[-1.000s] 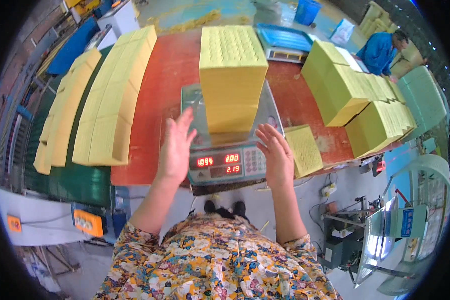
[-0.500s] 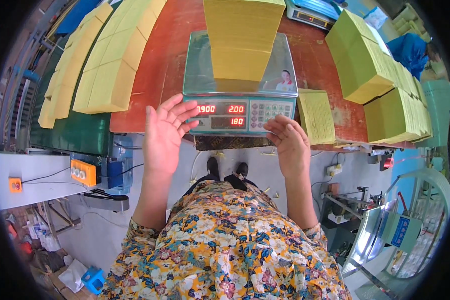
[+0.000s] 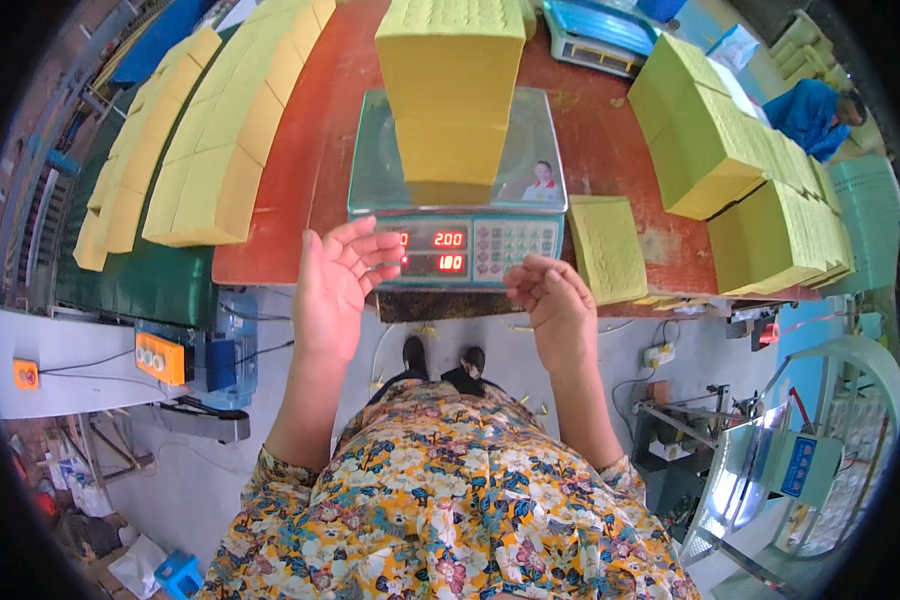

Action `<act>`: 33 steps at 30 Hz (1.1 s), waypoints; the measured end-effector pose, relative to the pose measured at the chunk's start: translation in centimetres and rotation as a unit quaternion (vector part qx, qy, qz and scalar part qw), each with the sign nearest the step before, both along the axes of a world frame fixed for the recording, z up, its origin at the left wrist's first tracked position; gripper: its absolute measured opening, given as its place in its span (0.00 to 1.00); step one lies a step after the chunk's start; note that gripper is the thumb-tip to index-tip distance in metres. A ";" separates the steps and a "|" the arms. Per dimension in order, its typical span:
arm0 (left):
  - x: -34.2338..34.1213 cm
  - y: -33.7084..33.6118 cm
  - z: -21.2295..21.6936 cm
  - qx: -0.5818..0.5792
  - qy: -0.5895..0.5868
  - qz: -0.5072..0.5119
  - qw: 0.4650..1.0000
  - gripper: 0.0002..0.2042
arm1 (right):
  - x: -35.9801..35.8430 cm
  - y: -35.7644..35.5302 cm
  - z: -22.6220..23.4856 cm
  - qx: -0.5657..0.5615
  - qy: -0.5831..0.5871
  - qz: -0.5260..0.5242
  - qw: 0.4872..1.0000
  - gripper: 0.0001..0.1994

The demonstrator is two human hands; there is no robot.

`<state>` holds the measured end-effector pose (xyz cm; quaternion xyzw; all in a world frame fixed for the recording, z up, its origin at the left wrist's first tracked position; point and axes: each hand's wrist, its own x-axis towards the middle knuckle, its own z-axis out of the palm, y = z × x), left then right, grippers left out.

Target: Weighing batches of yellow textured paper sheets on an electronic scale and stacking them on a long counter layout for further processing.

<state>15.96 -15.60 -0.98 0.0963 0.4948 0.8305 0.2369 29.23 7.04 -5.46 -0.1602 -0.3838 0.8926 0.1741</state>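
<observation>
Scale [image 3: 370, 160] stands at the near edge of the red table [image 3: 290, 200], bearing a tall yellow stack [image 3: 448, 115] upright on its platform, toward the far side. The left hand [image 3: 340, 285] is released, its palm up and its fingers spread across the left part of the display; the right hand [image 3: 560, 312], fingers loosely bent and nothing seen in it, is near the keypad [image 3: 510, 248]. Whether either touches the scale is hard to tell.

A stray fingertip could press a key, or a resting hand could lean on the casing and upset the reading. The stack is narrow for its height and has a seam across its near face, so a one-sided push might slide its upper part off or topple it. A low yellow block [image 3: 608, 248] just right of the scale could be knocked by the right forearm.
</observation>
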 end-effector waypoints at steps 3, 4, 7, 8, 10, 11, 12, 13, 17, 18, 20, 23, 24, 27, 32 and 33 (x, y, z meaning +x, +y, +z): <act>-1.2 0.5 0.3 -0.006 0.011 -0.005 1.000 0.32 | -0.6 0.0 0.3 -0.019 -0.002 -0.002 1.000 0.11; -1.7 0.7 0.4 -0.012 0.019 -0.008 1.000 0.31 | -0.9 0.1 0.5 -0.018 0.001 -0.002 1.000 0.11; -4.0 1.9 1.1 -0.006 0.061 -0.019 0.998 0.30 | -1.9 0.6 1.0 0.014 0.005 -0.022 1.000 0.10; -4.8 3.0 1.6 -0.018 0.089 -0.012 0.996 0.29 | -2.1 1.2 1.1 0.039 -0.010 -0.044 0.998 0.10; -6.6 4.5 2.6 -0.041 0.167 0.003 0.985 0.25 | -2.9 2.5 0.8 0.144 -0.029 -0.031 0.989 0.11; -8.1 4.3 3.3 -0.054 0.163 0.017 0.985 0.23 | -4.0 2.3 1.1 0.118 -0.019 -0.031 0.992 0.11; -9.4 3.9 3.9 -0.073 0.178 0.045 0.980 0.21 | -5.1 1.6 1.2 0.088 -0.010 -0.025 0.996 0.10; -11.3 3.5 4.5 -0.099 0.178 0.078 0.976 0.21 | -6.2 1.0 1.4 0.072 0.000 -0.026 0.997 0.10; -13.3 6.3 10.7 -0.090 0.390 0.035 0.916 0.20 | -8.2 1.8 1.4 0.066 0.032 -0.036 0.997 0.10; -13.8 7.7 11.9 -0.100 0.430 0.040 0.896 0.20 | -8.6 2.3 1.7 0.070 0.036 -0.043 0.996 0.10; -15.2 9.7 13.5 -0.108 0.470 0.046 0.875 0.19 | -9.4 2.8 2.4 0.078 0.024 -0.060 0.995 0.10; -17.3 11.1 14.1 -0.115 0.516 0.029 0.849 0.19 | -11.1 3.0 3.6 0.095 0.025 -0.080 0.992 0.09; -17.9 11.4 13.9 -0.099 0.501 0.042 0.858 0.19 | -11.7 3.0 3.7 0.098 0.031 -0.094 0.990 0.09; -18.6 12.5 11.3 0.008 0.353 0.060 0.934 0.20 | -13.1 2.9 3.5 0.112 0.046 -0.139 0.983 0.09; -21.7 12.8 1.1 0.120 0.056 -0.025 0.991 0.22 | -15.4 3.5 1.8 0.127 0.018 -0.185 0.974 0.09; -21.6 13.0 -0.7 0.127 -0.020 -0.042 0.991 0.22 | -16.1 3.8 1.8 0.136 0.022 -0.199 0.970 0.09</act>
